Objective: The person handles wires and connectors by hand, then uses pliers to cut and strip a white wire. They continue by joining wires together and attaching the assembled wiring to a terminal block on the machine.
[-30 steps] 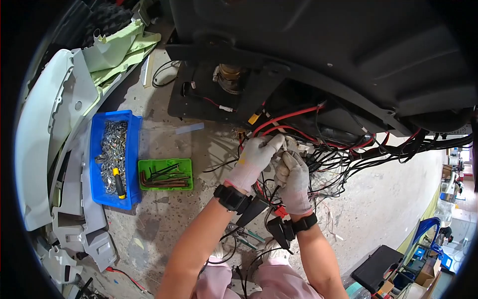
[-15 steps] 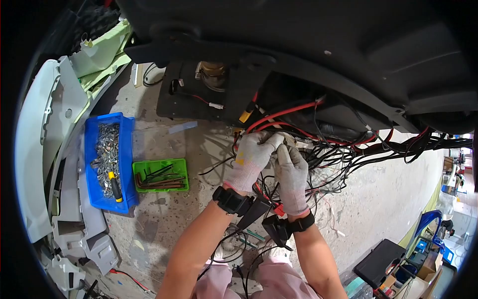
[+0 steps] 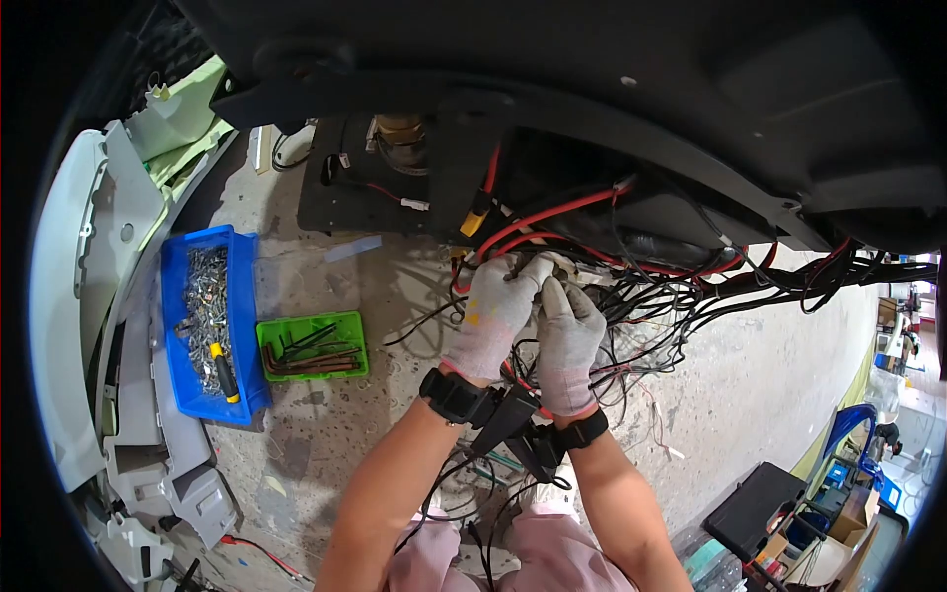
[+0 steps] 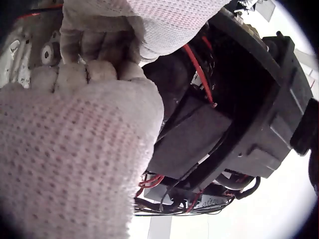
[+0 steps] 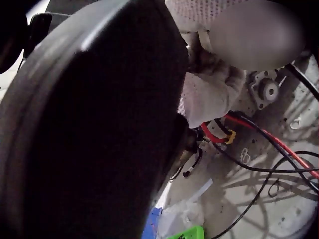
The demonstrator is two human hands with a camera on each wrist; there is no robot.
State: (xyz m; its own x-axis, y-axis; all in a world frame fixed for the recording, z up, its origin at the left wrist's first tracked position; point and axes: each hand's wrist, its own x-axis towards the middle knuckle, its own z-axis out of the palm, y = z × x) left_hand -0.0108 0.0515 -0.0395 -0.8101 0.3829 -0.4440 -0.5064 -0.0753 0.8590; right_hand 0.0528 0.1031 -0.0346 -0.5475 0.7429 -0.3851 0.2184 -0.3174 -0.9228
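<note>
Both hands wear white knit gloves and meet beside a tangle of black cables (image 3: pixel 641 306) under a black machine body (image 3: pixel 631 118). My left hand (image 3: pixel 490 314) has thumb and fingers bent together in a pinch. Right beside it, my right hand (image 3: pixel 570 345) brings its fingertips against the left's. In the left wrist view the curled fingers (image 4: pixel 72 77) enclose a small part; I cannot tell what it is. A metal piece with a round fitting (image 5: pixel 268 92) shows close to the fingertips in the right wrist view. Thick red cables (image 3: pixel 562 209) run just above the hands.
On the floor at left stand a blue bin (image 3: pixel 242 326) of metal hardware, with a yellow-and-black handled tool (image 3: pixel 224 373) on top, and a green tray (image 3: pixel 312 371) of hex keys. Pale plastic panels (image 3: pixel 84 286) line the far left. A black case (image 3: pixel 755 508) lies at lower right.
The right hand has moved up and left, its fingertips now against the left hand's. The head view has shifted, so the machine, bin and tray appear farther left.
</note>
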